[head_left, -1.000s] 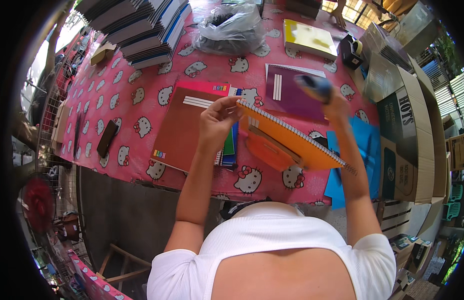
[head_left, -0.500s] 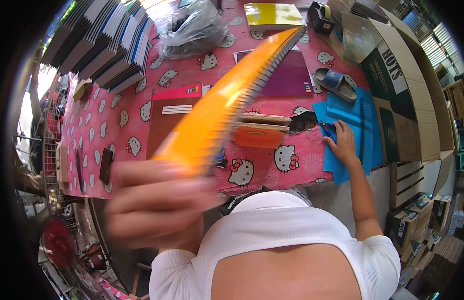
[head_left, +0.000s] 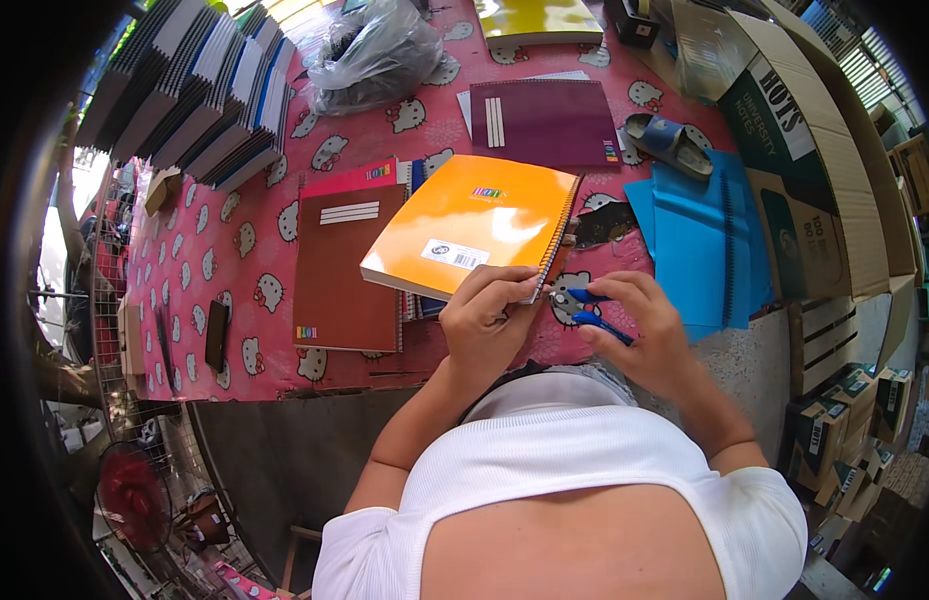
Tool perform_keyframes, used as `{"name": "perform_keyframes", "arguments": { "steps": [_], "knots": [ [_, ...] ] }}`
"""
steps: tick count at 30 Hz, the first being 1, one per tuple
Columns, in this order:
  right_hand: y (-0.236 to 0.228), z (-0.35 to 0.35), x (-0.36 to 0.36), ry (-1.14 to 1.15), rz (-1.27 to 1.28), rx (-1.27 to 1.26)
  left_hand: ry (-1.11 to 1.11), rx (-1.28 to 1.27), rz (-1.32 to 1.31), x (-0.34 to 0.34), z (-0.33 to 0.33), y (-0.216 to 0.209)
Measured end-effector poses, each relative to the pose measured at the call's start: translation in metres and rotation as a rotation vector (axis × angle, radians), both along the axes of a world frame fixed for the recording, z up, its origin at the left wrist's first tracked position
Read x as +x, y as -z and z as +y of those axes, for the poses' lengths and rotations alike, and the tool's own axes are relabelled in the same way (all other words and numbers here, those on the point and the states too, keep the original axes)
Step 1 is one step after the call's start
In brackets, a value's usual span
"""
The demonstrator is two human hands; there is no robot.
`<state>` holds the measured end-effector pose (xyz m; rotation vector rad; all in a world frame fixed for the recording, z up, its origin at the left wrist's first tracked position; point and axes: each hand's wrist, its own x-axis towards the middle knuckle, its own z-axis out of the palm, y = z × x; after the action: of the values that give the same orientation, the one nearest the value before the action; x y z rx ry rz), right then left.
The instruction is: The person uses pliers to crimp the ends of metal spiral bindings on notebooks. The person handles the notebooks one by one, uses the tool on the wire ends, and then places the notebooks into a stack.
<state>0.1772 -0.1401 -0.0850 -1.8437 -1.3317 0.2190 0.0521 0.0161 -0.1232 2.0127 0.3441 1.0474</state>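
Observation:
An orange spiral notebook (head_left: 474, 225) lies tilted in front of me, its coil along the right side. At the near end of that coil, my left hand (head_left: 489, 315) grips the notebook's corner. My right hand (head_left: 644, 325) is closed round a pair of blue-handled pliers (head_left: 596, 310), whose metal jaws are at the coil's near end. Whether the jaws touch the wire I cannot tell. Beneath and left of the orange notebook is a brown notebook (head_left: 349, 270). Blue plastic covers or notebooks (head_left: 699, 240) lie to the right.
Stacked spiral notebooks (head_left: 199, 90) stand far left, near a plastic bag (head_left: 369, 60). Farther back lie a purple notebook (head_left: 539, 120) and a yellow notebook (head_left: 539, 20). A blue slipper (head_left: 669, 143) is beside an open cardboard box (head_left: 814, 160). A dark phone-like object (head_left: 216, 335) lies left.
My left hand has lowered the orange notebook from upright and close to me onto the table. My right hand has lifted the pliers from the blue covers and brought them to the coil.

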Motion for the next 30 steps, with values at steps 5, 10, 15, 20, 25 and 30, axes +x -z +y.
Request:
{"name": "perform_keyframes", "arguments": {
  "steps": [5, 10, 15, 20, 25, 30],
  "knots": [
    [0.015, 0.001, 0.004, -0.047, 0.256, -0.064, 0.004, -0.011, -0.071, 0.002, 0.000, 0.003],
    [0.031, 0.010, 0.014, -0.248, 1.640, -0.224, 0.021, 0.010, -0.113, 0.002, 0.015, -0.006],
    [0.070, 0.002, 0.088, 0.378, 0.115, -0.098, -0.445, -0.215, -0.481, -0.024, 0.102, -0.039],
    [0.130, -0.041, 0.158, 0.433, -0.445, -0.495, -0.580, -0.740, -0.731, -0.147, 0.164, -0.021],
    [0.121, 0.057, 0.205, 0.348, -0.265, -0.111, -1.078, -0.723, -0.341, -0.217, 0.178, 0.112],
    [0.138, 0.157, 0.306, 0.411, -0.324, -0.325, -1.148, 0.241, 0.272, -0.130, 0.206, 0.069]
  ]
}}
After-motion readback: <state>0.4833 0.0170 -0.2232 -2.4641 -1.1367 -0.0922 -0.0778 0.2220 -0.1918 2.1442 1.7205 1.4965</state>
